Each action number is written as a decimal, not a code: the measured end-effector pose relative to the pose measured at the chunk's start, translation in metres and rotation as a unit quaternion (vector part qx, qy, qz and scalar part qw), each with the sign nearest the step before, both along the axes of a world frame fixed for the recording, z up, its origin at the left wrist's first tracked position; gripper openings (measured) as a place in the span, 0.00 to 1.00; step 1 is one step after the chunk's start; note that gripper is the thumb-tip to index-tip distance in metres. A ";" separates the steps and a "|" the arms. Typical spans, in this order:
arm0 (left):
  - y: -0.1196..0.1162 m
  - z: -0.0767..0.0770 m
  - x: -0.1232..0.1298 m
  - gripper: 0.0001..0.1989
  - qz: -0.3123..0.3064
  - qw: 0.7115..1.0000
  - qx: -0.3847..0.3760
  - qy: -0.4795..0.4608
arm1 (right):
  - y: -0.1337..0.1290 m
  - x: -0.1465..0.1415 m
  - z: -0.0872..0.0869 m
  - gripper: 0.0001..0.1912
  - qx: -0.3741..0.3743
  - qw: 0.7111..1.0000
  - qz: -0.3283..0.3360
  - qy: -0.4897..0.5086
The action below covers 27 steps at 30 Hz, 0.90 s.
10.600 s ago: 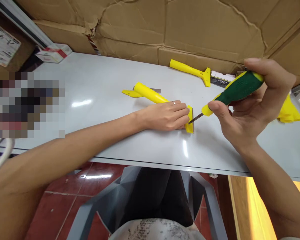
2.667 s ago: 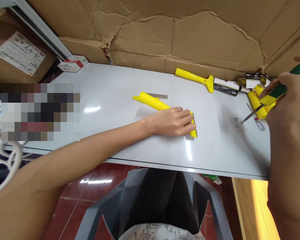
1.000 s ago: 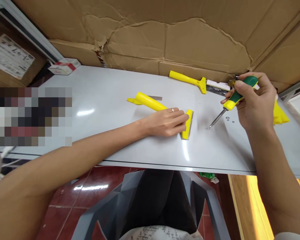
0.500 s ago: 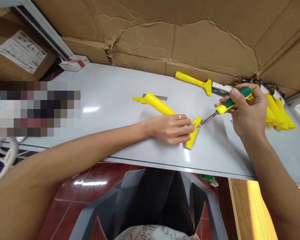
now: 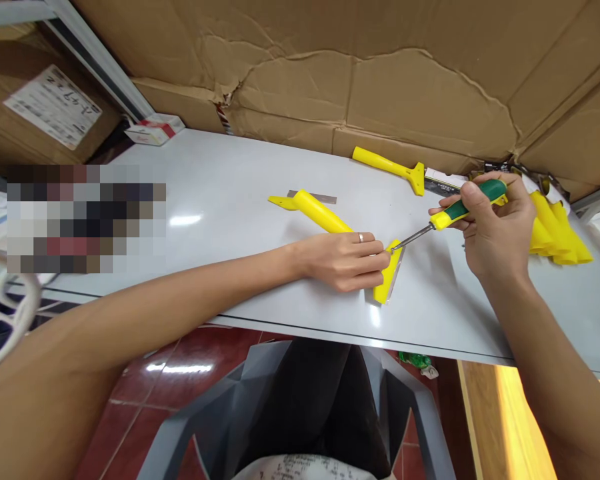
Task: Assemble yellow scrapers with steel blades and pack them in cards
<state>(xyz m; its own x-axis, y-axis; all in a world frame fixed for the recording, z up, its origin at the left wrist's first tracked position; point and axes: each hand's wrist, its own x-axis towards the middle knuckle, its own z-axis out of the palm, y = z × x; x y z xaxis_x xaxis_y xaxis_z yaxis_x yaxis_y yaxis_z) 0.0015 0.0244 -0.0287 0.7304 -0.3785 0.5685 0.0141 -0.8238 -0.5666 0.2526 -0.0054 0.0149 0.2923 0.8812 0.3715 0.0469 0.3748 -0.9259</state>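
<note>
My left hand (image 5: 343, 263) is closed around a yellow scraper (image 5: 325, 212) low over the white table, its round handle pointing up and left. The fingers hide the scraper's middle. A thin metal blade runs along the right edge of its head. In my right hand (image 5: 500, 233) is a green and yellow screwdriver (image 5: 457, 207), gripped by its handle. Its shaft slants down to the left, and the tip meets the scraper head beside my left fingertips. Behind the scraper handle lie a small flat yellow piece (image 5: 281, 202) and a loose metal blade (image 5: 324, 198).
Another yellow scraper (image 5: 387, 164) lies at the back by a small black and white box (image 5: 445, 181). Several yellow handles (image 5: 560, 230) are bunched at right. Cardboard (image 5: 300, 87) lines the back. A red and white box (image 5: 155, 129) sits at back left; a blurred patch covers the left.
The screwdriver tip has shifted slightly left on the scraper head, closer to my left fingers. Both hands keep their grips. The whole view has moved a little.
</note>
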 end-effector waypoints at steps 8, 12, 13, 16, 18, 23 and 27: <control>0.001 -0.003 -0.002 0.13 0.028 0.999 -0.018 0.003 | 0.001 0.002 -0.001 0.25 0.008 1.000 -0.004 0.001; 0.001 -0.003 -0.002 0.13 0.034 0.999 -0.016 0.003 | 0.000 0.001 0.001 0.23 0.009 1.000 -0.001 0.006; 0.001 -0.002 -0.002 0.12 0.035 0.999 -0.013 0.000 | 0.000 0.001 0.001 0.22 0.009 1.000 0.001 0.008; 0.000 -0.001 -0.001 0.12 0.031 0.999 -0.005 -0.022 | 0.000 0.001 0.001 0.22 0.012 1.000 0.003 0.012; -0.001 0.001 0.001 0.13 0.018 0.999 -0.001 -0.041 | 0.000 0.001 0.000 0.22 0.009 1.000 0.001 0.008; -0.002 0.004 0.002 0.13 0.000 0.999 -0.004 -0.053 | 0.003 0.003 -0.002 0.22 0.008 1.000 0.006 0.005; -0.002 0.005 0.001 0.13 0.016 0.998 -0.003 -0.055 | 0.003 0.003 -0.002 0.21 0.011 1.000 0.003 0.005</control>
<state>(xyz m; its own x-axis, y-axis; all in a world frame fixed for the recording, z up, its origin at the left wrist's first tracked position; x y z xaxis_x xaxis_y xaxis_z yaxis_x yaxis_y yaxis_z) 0.0024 0.0221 -0.0239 0.6756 -0.3522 0.6477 0.1020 -0.8254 -0.5553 0.2556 -0.0026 0.0128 0.2919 0.8742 0.3881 0.0349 0.3957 -0.9177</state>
